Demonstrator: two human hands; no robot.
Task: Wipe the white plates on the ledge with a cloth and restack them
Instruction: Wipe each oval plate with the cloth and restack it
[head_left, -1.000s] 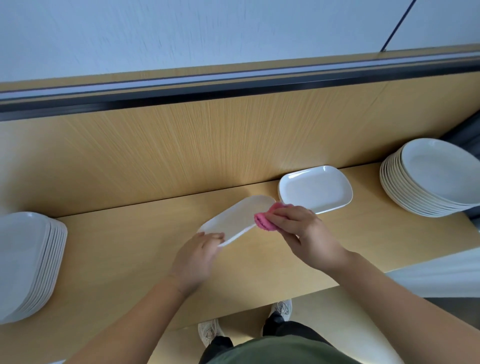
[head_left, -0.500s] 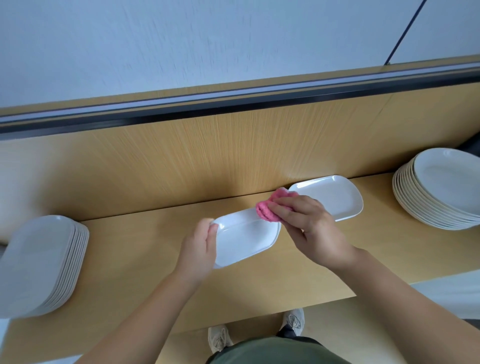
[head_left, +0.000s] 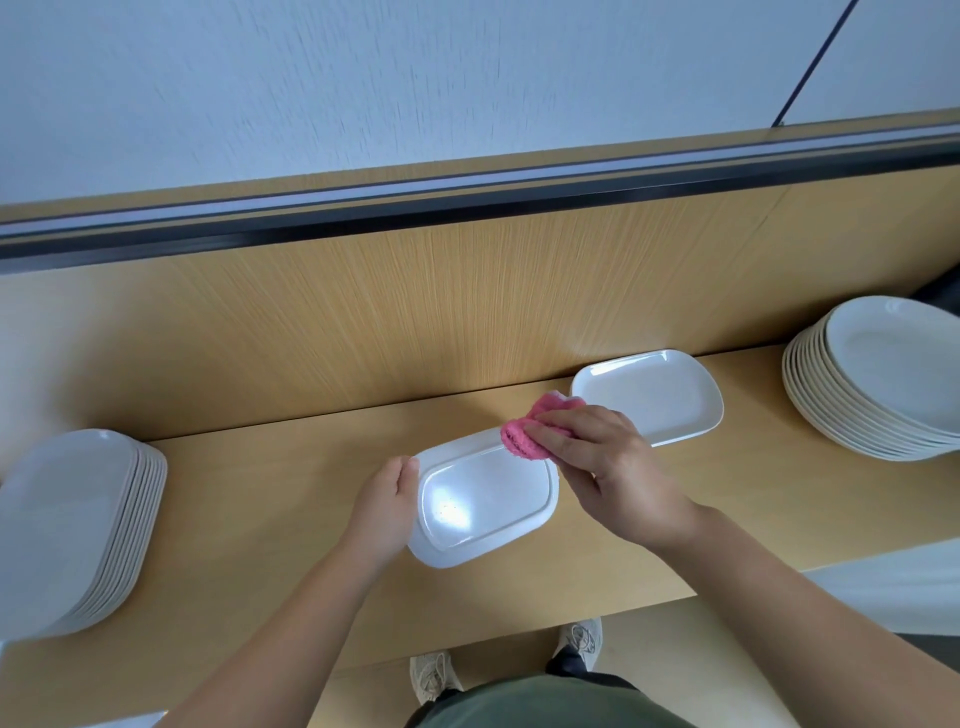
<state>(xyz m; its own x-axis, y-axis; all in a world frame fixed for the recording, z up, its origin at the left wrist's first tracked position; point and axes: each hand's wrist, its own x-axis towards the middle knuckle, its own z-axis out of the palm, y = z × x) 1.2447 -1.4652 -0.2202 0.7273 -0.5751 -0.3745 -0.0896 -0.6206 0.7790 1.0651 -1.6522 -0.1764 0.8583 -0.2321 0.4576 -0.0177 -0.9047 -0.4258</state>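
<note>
Pale wood ledge under a grey wall carries the work. Over its middle a white rounded-rectangular plate faces up, gripped at its left edge by the left hand, thumb on the rim and fingers curled beneath. The right hand pinches a bunched pink cloth against the plate's far right corner. Just behind lies another white rectangular plate, flat on the ledge. A stack of white oblong plates sits far left, a stack of round white plates far right.
</note>
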